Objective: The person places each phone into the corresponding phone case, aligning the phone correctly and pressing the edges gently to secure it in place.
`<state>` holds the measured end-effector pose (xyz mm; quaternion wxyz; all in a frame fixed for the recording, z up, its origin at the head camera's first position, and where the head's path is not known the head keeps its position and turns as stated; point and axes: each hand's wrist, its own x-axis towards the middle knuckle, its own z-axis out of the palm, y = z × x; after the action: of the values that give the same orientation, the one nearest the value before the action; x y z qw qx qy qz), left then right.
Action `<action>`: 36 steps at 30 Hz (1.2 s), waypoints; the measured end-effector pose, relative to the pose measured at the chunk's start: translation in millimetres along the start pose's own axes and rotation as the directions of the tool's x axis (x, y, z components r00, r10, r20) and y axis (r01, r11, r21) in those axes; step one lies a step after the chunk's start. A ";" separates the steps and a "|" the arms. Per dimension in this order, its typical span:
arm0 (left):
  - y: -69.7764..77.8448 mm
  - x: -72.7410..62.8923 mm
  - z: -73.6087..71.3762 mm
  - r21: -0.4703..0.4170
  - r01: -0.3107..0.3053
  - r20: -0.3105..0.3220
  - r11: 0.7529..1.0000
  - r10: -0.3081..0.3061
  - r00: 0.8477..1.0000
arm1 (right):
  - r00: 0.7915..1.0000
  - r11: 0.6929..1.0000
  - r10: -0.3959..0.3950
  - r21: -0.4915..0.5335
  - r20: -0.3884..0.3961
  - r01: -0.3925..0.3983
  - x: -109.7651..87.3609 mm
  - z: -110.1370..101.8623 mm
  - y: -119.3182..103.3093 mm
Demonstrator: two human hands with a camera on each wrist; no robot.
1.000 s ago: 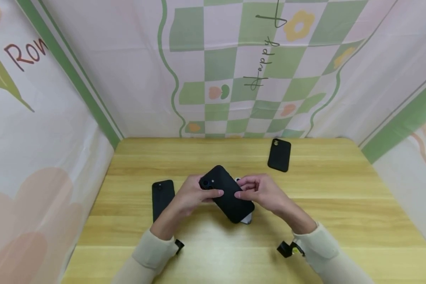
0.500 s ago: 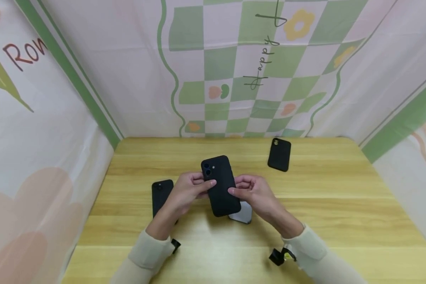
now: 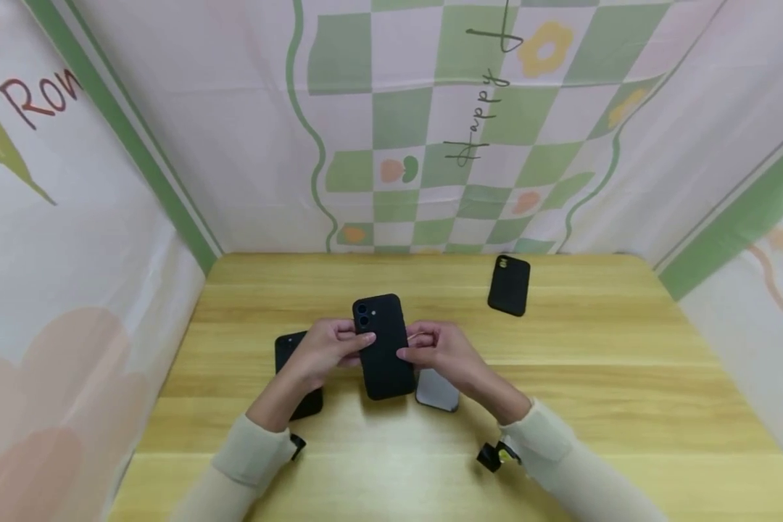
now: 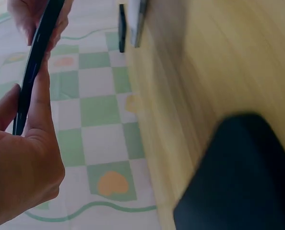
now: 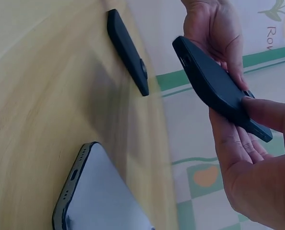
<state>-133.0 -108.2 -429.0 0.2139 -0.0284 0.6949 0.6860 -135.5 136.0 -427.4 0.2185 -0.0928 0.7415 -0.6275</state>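
Both hands hold a smartphone in a black case (image 3: 385, 355) above the table, back and camera lenses facing up. My left hand (image 3: 326, 353) pinches its left edge, thumb on the back and fingers beneath. On the opposite edge my right hand (image 3: 445, 354) has its thumb on the back and fingers underneath. In the right wrist view, the port end of the held phone (image 5: 219, 86) shows. A silver-white phone (image 5: 104, 191) lies on the table below the right hand. Partly hidden by the left hand and forearm, a black phone (image 3: 308, 404) lies at the left.
A black phone case (image 3: 510, 286), table colour showing through its camera opening, lies toward the back right of the wooden table (image 3: 594, 406). Printed fabric (image 3: 404, 109) hangs behind the table and at both sides. Each wrist carries a small black camera mount (image 3: 491, 457).
The held phone has turned from a strong tilt to nearly upright and shifted left, together with both hands. More of the silver-white phone and the black phone at the left shows now.
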 end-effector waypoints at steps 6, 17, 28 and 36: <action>-9.9 3.8 -15.9 0.025 0.045 0.004 0.999 -0.045 0.999 | 0.998 1.000 0.000 0.026 0.057 -0.002 16.9 9.7 12.4; -23.5 12.4 -27.5 0.075 0.076 -0.004 0.994 -0.076 0.997 | 0.998 0.999 0.031 -0.046 0.062 -0.028 32.0 23.4 27.5; -29.6 16.5 -30.6 0.110 0.091 -0.016 0.990 -0.090 0.996 | 0.996 0.991 0.070 -0.117 0.054 -0.064 38.1 31.7 32.6; -35.7 20.6 -30.6 0.217 0.127 -0.070 0.968 -0.114 0.991 | 0.999 0.953 0.027 -0.301 0.024 -0.018 40.7 39.1 33.4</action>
<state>-147.7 -134.5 -470.6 0.2371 -0.0662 0.7696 0.5891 -149.8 91.0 -472.9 0.2194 -0.1253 0.8262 -0.5035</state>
